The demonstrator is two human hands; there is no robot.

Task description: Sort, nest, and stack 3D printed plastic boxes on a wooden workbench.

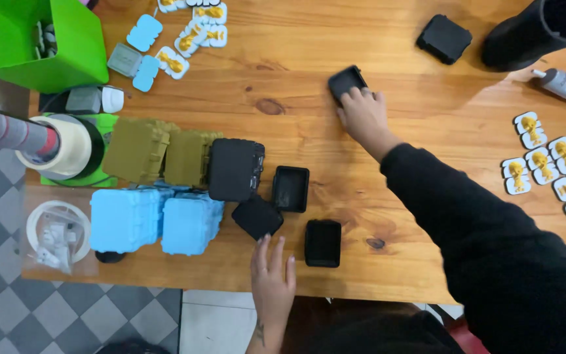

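Right hand (363,113) on black box half (346,82) — left hand (272,270) flat, empty.

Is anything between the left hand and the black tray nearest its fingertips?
Nothing visible. The left hand lies flat at the table edge, fingertips just short of the tilted black tray. The right hand already rests on another black piece.

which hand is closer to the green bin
Left. The left hand rests at the table's near edge, nearer the green bin; the right hand is farther along, touching a black tray.
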